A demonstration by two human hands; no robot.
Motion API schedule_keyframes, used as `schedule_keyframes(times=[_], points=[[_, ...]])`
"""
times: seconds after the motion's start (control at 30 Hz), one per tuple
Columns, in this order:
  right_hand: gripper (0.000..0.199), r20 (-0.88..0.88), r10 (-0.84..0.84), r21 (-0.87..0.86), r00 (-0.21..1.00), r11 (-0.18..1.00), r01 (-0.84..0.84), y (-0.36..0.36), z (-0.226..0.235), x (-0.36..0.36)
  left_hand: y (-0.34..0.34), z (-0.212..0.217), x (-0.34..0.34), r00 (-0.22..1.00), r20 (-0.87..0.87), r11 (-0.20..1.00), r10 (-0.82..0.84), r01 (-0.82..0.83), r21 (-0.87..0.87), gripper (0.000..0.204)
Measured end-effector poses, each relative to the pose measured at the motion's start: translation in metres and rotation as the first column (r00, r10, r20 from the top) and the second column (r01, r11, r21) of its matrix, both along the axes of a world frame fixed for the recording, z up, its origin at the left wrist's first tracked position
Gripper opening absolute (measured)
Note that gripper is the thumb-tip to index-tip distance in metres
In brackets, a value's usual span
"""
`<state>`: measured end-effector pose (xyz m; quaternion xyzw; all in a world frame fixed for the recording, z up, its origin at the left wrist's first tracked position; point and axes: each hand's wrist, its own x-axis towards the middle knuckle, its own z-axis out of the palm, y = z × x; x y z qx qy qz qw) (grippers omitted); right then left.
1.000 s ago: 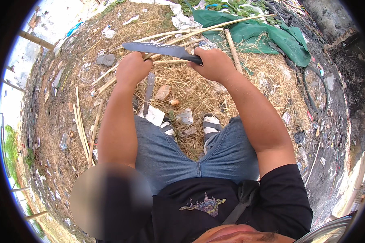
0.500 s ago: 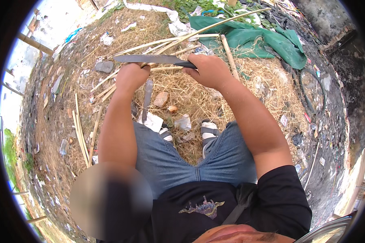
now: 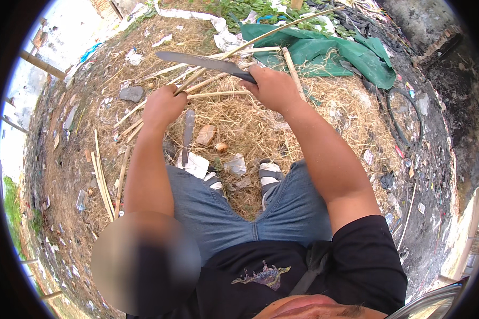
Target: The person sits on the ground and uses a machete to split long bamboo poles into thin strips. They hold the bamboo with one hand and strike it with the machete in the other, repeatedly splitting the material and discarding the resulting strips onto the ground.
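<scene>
My right hand (image 3: 274,89) is wrapped round the dark handle of a long knife (image 3: 197,61). Its broad blade points left, tilted a little upward, just beyond my left hand (image 3: 164,107). That hand is closed on a long, pale bamboo strip (image 3: 282,33), which runs away to the far right under the blade. More strips lie around and below my left fist; whether it grips any of them too, I cannot tell. A second long, flat blade (image 3: 187,137) rests on the ground between my left forearm and my knees, its lower end by a white paper scrap (image 3: 196,165).
Dry straw and litter cover the ground. Several loose bamboo strips (image 3: 102,181) lie at the left. A green sheet (image 3: 324,56) is spread at the far right, near a black hose loop (image 3: 391,114). A grey stone (image 3: 131,94) and a brick piece (image 3: 206,135) sit nearby.
The knife has lifted away from my left hand, its tip now tilted higher and farther off. My left hand has shifted slightly left and down, still closed on the strip.
</scene>
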<state>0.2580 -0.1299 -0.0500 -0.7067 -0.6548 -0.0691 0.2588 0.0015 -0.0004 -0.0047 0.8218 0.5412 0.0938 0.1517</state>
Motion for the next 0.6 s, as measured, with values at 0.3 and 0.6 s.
schedule_keyframes(times=[0.3,0.6], points=[[0.045,-0.25,-0.253,-0.082,0.935,0.967,0.24,-0.008,-0.003,0.047,0.009,-0.001,-0.004,0.995,-0.094,0.998,0.028,-0.022,0.065,0.032],[0.036,-0.302,-0.401,-0.079,0.865,0.915,0.396,-0.009,0.007,0.066,0.004,0.006,-0.015,1.0,0.021,0.871,0.008,-0.017,0.492,0.022]])
